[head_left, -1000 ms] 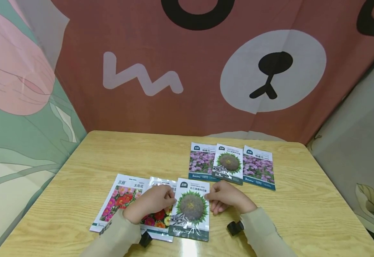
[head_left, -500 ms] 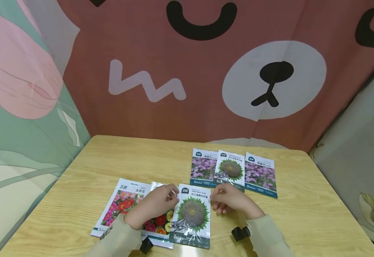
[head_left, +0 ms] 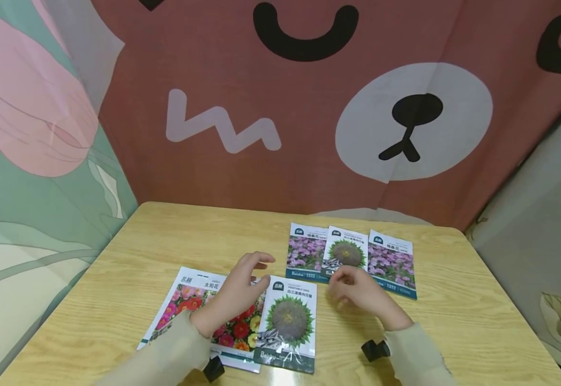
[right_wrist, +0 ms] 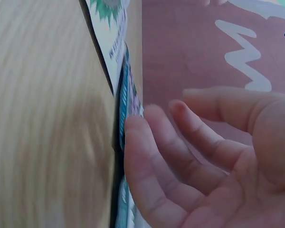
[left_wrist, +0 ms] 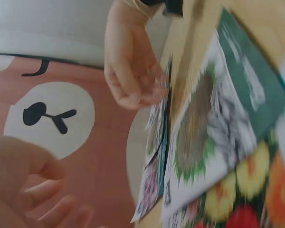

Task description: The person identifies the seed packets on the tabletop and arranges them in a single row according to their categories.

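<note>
- Change: both hands have come away from the side edges of the front sunflower packet [head_left: 289, 319]; the packet stays where it was.
- Left hand [head_left: 241, 289]: thumb and fingers spread, gripping nothing; raised over the two mixed-flower packets, the left one [head_left: 178, 303] and the middle one [head_left: 238, 328].
- Right hand [head_left: 362, 292]: fingers loosely bent, thumb apart from them, nothing pinched; now apart from the front packet, up toward the far row.
- Front sunflower packet: flat on the desk [head_left: 164, 230], printed face up, at the right end of the near row, its left edge over the middle mixed-flower packet.
- Far row: a second sunflower packet [head_left: 344, 249] between two purple-flower packets, left [head_left: 304, 253] and right [head_left: 392, 262], overlapping the left one.
- Hedge: the right wrist view is too soft to say whether a fingertip grazes the far row; the head view suggests it hovers.
- Reading: the front packet looks released, its positioning probably finished, with both hands free.
</note>
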`<action>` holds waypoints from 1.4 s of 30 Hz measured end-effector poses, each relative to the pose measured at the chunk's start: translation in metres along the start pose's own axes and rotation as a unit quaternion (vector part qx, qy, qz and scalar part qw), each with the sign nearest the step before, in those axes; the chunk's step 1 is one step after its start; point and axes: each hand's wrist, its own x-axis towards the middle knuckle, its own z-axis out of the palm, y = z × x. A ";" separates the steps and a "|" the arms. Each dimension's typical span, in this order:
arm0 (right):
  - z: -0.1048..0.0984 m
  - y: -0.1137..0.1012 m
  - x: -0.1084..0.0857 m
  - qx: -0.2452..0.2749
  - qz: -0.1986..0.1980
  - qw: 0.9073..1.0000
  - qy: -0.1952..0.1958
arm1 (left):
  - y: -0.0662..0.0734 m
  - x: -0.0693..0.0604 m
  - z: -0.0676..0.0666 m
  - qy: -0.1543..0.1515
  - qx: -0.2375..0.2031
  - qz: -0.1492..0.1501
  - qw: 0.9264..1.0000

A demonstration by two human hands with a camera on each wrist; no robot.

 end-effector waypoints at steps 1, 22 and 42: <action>-0.003 0.000 -0.001 -0.014 -0.003 1.000 0.016 | 0.002 0.001 0.002 0.005 -0.030 -0.006 1.000; -0.053 0.021 0.006 -0.106 0.020 0.980 0.169 | 0.024 0.060 0.051 0.052 -0.329 -0.179 0.926; -0.054 0.031 0.010 -0.045 0.100 0.980 0.167 | 0.020 0.089 0.113 -0.005 -0.259 -0.177 0.950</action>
